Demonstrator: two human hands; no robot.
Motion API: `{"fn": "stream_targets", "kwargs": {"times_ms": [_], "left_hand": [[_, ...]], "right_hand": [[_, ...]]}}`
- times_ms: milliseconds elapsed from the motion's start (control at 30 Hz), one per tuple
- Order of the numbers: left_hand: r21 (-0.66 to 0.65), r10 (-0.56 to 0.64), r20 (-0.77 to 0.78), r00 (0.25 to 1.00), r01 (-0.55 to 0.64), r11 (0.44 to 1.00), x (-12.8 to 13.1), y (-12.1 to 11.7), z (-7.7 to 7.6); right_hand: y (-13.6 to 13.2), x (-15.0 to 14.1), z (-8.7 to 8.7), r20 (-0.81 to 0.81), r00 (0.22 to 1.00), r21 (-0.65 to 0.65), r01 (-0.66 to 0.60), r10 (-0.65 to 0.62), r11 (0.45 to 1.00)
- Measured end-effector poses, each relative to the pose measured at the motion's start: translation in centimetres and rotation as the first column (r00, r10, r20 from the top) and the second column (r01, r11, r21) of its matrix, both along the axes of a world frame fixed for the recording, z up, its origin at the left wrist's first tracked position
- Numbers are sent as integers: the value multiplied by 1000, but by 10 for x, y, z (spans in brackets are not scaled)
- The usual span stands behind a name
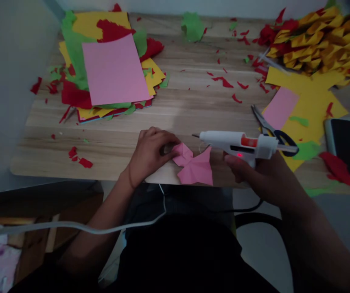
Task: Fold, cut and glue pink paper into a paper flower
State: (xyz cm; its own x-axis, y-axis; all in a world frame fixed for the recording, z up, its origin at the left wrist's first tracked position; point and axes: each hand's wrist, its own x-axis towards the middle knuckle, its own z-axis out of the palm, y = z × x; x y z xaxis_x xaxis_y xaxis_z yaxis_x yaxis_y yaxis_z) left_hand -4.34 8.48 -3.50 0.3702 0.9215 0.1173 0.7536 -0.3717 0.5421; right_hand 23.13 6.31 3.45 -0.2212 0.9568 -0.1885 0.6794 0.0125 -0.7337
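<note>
My left hand pinches the left edge of a folded pink paper piece at the table's front edge. The piece has creased, pointed petals, and a smaller folded part sits under my fingertips. In my right hand is a white hot glue gun with a red light glowing on its side. Its nozzle points left, above the pink paper and apart from it. A thin loop, perhaps a glue strand, shows near the paper's upper tip.
Pink, yellow, red and green sheets lie stacked at back left. Folded yellow paper pieces are heaped at back right. Scissors and a phone lie to the right. A white cable crosses my left forearm.
</note>
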Motion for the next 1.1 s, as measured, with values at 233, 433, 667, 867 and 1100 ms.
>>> {"fn": "stream_targets", "kwargs": {"times_ms": [233,433,667,867,1100], "left_hand": [[4,13,64,998,-14,1000,0,-3,-5],[-23,10,92,996,-8,1000,-1,-3,-7],[77,95,44,995,-98,992,-3,-16,-6],[110,146,-21,989,-143,984,-7,-28,-6],[11,158,16,987,-158,987,-11,-23,-4]], "right_hand": [[12,-21,-10,34,984,-11,-172,172,985],[16,-24,-16,51,980,-64,-187,190,980],[8,-22,-19,97,977,-46,-184,188,982],[1,-23,-23,97,977,-15,-189,190,982],[5,-27,-21,18,970,-2,-242,242,970]]}}
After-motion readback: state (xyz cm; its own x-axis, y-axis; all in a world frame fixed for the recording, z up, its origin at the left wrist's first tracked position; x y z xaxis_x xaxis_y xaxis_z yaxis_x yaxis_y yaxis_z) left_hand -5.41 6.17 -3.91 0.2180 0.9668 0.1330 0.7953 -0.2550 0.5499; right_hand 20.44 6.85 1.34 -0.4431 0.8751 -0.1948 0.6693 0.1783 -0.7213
